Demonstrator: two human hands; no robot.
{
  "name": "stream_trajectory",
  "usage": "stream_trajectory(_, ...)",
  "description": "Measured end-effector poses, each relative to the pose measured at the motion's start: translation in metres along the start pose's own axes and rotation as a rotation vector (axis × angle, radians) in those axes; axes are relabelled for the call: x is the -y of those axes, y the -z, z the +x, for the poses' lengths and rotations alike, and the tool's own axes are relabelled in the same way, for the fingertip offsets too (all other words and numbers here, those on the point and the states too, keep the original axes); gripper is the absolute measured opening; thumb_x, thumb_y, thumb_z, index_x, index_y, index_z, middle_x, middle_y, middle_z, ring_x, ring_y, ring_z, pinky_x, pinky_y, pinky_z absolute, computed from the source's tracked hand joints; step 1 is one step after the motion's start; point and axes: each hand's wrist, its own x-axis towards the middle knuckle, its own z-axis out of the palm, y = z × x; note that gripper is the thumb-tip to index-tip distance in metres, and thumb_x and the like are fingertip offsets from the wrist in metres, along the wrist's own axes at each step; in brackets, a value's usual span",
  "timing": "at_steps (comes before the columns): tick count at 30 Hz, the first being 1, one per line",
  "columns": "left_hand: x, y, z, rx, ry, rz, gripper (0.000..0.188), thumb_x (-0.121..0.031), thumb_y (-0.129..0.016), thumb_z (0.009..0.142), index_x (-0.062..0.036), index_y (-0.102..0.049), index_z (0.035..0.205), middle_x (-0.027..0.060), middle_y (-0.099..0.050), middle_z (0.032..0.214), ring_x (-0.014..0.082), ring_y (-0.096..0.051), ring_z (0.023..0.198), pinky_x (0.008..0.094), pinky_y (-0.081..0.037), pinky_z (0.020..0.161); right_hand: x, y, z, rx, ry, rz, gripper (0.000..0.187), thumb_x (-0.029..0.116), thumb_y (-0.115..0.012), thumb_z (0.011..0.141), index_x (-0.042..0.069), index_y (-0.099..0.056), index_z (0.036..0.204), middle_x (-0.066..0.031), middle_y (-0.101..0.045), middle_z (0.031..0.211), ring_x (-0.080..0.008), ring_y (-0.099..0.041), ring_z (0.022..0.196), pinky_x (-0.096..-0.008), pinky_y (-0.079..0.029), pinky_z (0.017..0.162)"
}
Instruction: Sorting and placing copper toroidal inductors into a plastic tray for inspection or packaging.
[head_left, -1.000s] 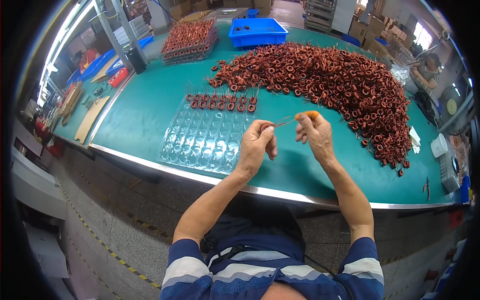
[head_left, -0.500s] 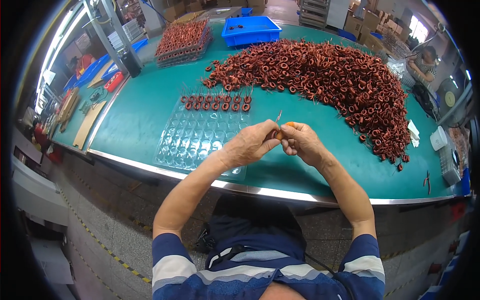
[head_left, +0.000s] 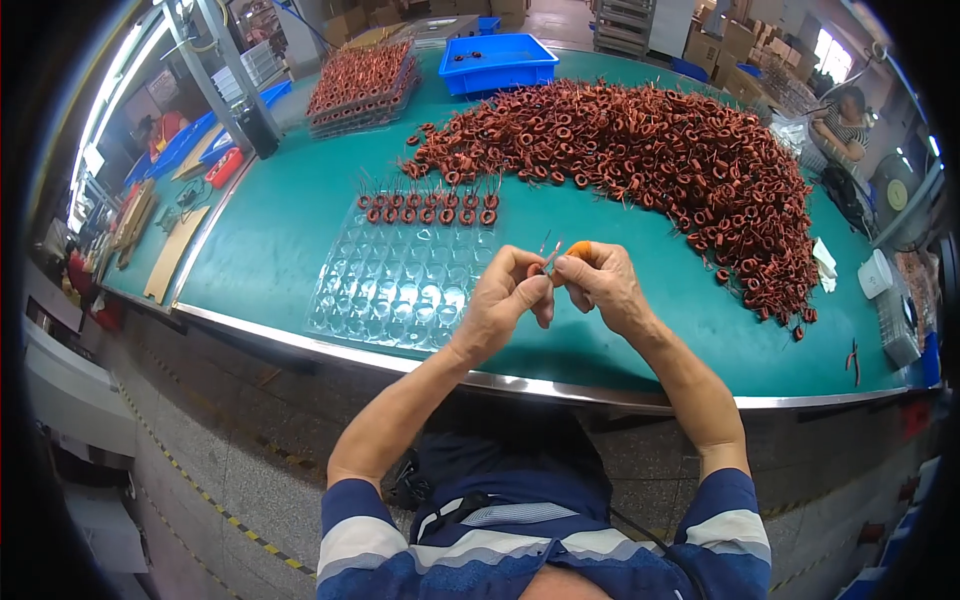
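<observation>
1. Left hand (head_left: pixel 505 300) and right hand (head_left: pixel 598 285) meeting just above the green table (head_left: pixel 290 215), fingertips of both pinched on one small copper coil (head_left: pixel 551 258); wire leads pointing up toward 12 o'clock, probably to keep them clear of the fingers.
2. At 10 o'clock from the hands, clear blister tray (head_left: pixel 400 275) lying flat; only its far row filled with coils (head_left: pixel 432 211), leads upright.
3. From 12 to 3 o'clock, big loose heap of coils (head_left: pixel 650 150), within easy reach.
4. Farther at 12 o'clock, blue rectangular bin (head_left: pixel 497 62); at 11 o'clock, stacked filled trays (head_left: pixel 360 80).
5. At 3 o'clock, small white container (head_left: pixel 874 273) near the table edge.
</observation>
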Motion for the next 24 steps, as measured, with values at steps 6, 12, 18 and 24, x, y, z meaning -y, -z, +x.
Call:
stream_trajectory(6, -0.001, -0.004, -0.004, -0.104, 0.128, -0.199, 0.032, -0.021, -0.047, 0.1, 0.0015, -0.042, 0.122, 0.0079, -0.055, 0.085, 0.0149, -0.057, 0.071, 0.0292, -0.049, 0.062, -0.009, 0.0, 0.005, 0.087, -0.07, 0.015, 0.043, 0.035, -0.07, 0.086, 0.0, -0.063, 0.11, -0.0025, -0.064, 0.087, -0.0077, -0.056, 0.073, -0.0205, -0.043, 0.058)
stream_trajectory(12, 0.008, -0.003, 0.004, -0.173, 0.177, -0.215, 0.024, -0.02, -0.046, 0.1, -0.0012, -0.053, 0.113, 0.0044, -0.055, 0.08, 0.0125, -0.053, 0.064, 0.0256, -0.044, 0.055, -0.016, -0.015, 0.004, 0.019, 0.044, 0.04, 0.04, 0.035, -0.065, 0.091, 0.0, -0.064, 0.11, -0.0026, -0.065, 0.087, -0.0077, -0.054, 0.073, -0.0216, -0.043, 0.06)
stream_trajectory(18, 0.01, -0.009, 0.001, -0.203, 0.203, -0.25, 0.018, -0.02, -0.048, 0.099, -0.0041, -0.054, 0.103, 0.0028, -0.052, 0.069, 0.0122, -0.05, 0.056, 0.0249, -0.04, 0.049, -0.02, -0.005, 0.006, 0.005, -0.133, 0.243, 0.034, 0.033, -0.056, 0.096, 0.001, -0.066, 0.102, -0.002, -0.063, 0.083, -0.0081, -0.051, 0.069, -0.0216, -0.04, 0.06)
stream_trajectory(24, 0.007, -0.001, -0.003, -0.179, 0.289, -0.247, 0.018, -0.02, -0.049, 0.099, -0.0035, -0.055, 0.1, 0.0018, -0.051, 0.067, 0.0118, -0.05, 0.055, 0.0248, -0.039, 0.049, -0.017, -0.006, 0.008, 0.013, -0.195, 0.283, 0.029, 0.028, -0.058, 0.095, 0.001, -0.067, 0.101, -0.0034, -0.065, 0.085, -0.0096, -0.054, 0.072, -0.0226, -0.042, 0.063)
